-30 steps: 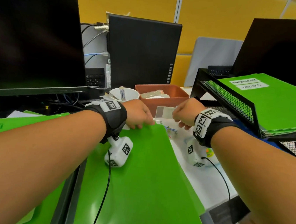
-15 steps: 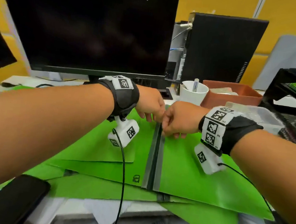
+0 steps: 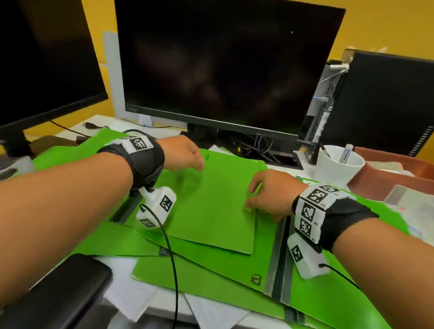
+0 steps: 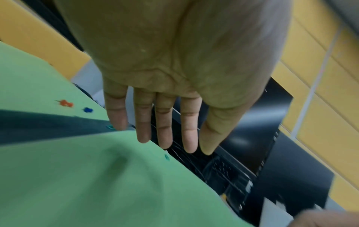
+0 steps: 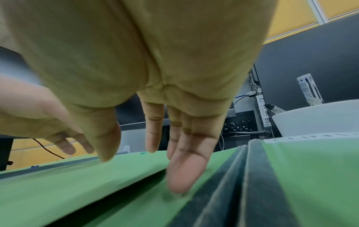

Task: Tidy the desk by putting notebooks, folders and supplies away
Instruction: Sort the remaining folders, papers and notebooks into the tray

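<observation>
Both hands are out over the pile of green folders (image 3: 213, 212) in front of the big monitor (image 3: 221, 57); the top folder lies flat on the heap, square to the monitor, with more green folders fanned beneath it and a grey-spined one (image 3: 278, 256) just to its right. The left hand (image 3: 182, 154) hovers over the top folder's far left corner, fingers (image 4: 144, 122) straight and spread, holding nothing; the wrist view shows them above the folder's far edge, whether touching I cannot tell. The right hand (image 3: 271, 194) sits at the folder's right edge, fingers loose and apart, thumb (image 5: 101, 138) down; one fingertip (image 5: 182, 176) rests on green card beside the grey spine. Push pins, orange (image 4: 66, 103) and blue (image 4: 88, 109), lie on a folder left of the left hand. Right of the monitor stand a white cup (image 3: 339, 163) and a brown tray (image 3: 402, 175); white papers (image 3: 210, 316) poke out under the pile's near edge.
</observation>
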The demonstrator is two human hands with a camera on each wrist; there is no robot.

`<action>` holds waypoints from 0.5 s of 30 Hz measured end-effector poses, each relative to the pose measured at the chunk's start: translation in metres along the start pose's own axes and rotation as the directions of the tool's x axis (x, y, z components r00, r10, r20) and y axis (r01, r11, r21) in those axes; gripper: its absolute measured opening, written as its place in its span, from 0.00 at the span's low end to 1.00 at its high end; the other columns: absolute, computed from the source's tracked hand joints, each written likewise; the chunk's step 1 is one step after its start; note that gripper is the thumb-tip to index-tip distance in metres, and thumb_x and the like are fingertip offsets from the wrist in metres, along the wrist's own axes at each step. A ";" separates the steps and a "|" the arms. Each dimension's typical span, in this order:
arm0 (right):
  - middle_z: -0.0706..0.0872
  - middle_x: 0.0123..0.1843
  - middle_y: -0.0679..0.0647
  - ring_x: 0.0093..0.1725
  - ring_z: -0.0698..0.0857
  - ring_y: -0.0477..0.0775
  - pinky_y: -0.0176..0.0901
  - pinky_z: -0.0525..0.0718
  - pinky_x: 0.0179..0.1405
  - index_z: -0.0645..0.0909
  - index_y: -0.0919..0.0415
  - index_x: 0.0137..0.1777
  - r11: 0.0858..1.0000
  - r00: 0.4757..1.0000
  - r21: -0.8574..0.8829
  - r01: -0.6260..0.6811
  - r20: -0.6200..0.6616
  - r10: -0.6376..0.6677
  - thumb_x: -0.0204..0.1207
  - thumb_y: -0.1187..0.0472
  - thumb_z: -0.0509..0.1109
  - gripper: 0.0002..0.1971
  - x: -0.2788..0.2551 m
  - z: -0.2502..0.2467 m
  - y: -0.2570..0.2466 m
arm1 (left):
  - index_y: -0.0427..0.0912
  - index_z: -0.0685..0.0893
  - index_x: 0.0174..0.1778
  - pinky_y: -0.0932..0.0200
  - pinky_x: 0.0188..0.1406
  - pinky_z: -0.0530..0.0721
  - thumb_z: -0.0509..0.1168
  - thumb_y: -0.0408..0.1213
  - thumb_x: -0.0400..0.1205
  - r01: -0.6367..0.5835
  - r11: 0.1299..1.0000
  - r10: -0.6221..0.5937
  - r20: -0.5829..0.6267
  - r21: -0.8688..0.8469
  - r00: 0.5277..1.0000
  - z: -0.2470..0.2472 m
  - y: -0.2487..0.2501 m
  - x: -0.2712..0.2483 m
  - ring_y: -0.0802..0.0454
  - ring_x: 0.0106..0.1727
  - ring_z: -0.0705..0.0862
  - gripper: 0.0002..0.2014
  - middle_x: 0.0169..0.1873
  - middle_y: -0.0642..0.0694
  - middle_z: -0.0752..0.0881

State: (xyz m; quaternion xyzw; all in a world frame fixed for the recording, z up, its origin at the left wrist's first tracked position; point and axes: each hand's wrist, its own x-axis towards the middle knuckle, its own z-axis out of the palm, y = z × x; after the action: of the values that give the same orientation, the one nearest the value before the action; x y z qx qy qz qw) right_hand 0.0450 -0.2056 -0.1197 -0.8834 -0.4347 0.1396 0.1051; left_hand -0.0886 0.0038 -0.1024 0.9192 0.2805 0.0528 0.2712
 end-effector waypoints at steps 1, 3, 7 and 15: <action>0.88 0.55 0.50 0.35 0.89 0.50 0.41 0.86 0.25 0.82 0.50 0.62 1.000 1.000 -0.017 0.002 -0.012 -0.002 0.78 0.46 0.78 0.17 0.005 -0.001 -0.001 | 0.52 0.92 0.50 0.61 0.44 0.80 0.74 0.46 0.82 0.022 0.999 -0.023 -0.029 -0.030 0.999 -0.004 -0.008 -0.003 0.56 0.52 0.86 0.05 0.50 0.54 0.90; 0.83 0.60 0.49 0.36 0.87 0.48 0.40 0.85 0.27 0.80 0.50 0.69 1.000 0.999 0.008 -0.005 -0.034 0.005 0.79 0.45 0.77 0.21 0.015 -0.004 -0.003 | 0.48 0.92 0.57 0.57 0.55 0.80 0.73 0.46 0.83 0.083 0.991 -0.089 -0.057 -0.106 0.994 -0.011 -0.021 -0.009 0.49 0.62 0.85 0.10 0.57 0.51 0.88; 0.82 0.53 0.49 0.43 0.87 0.52 0.46 0.90 0.34 0.79 0.55 0.73 0.959 0.994 0.275 -0.075 -0.054 0.093 0.80 0.50 0.78 0.25 0.036 -0.006 -0.007 | 0.41 0.91 0.62 0.49 0.63 0.83 0.72 0.43 0.83 0.220 0.946 -0.253 -0.122 -0.238 0.960 -0.013 -0.054 -0.020 0.39 0.66 0.86 0.15 0.63 0.41 0.89; 0.81 0.66 0.67 0.59 0.86 0.68 0.63 0.92 0.47 0.73 0.61 0.79 0.748 0.964 0.623 -0.227 0.035 0.264 0.78 0.66 0.80 0.31 0.065 -0.001 0.003 | 0.46 0.90 0.48 0.44 0.66 0.84 0.71 0.34 0.83 0.168 0.776 -0.321 -0.151 -0.608 0.935 0.000 -0.075 -0.040 0.37 0.68 0.85 0.03 0.64 0.36 0.89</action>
State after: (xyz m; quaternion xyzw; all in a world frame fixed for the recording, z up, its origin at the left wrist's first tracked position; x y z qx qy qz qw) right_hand 0.0854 -0.1559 -0.1300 -0.8520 -0.2412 0.2632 0.3830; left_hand -0.1587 0.0336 -0.1397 0.7318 0.3996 0.2144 0.5088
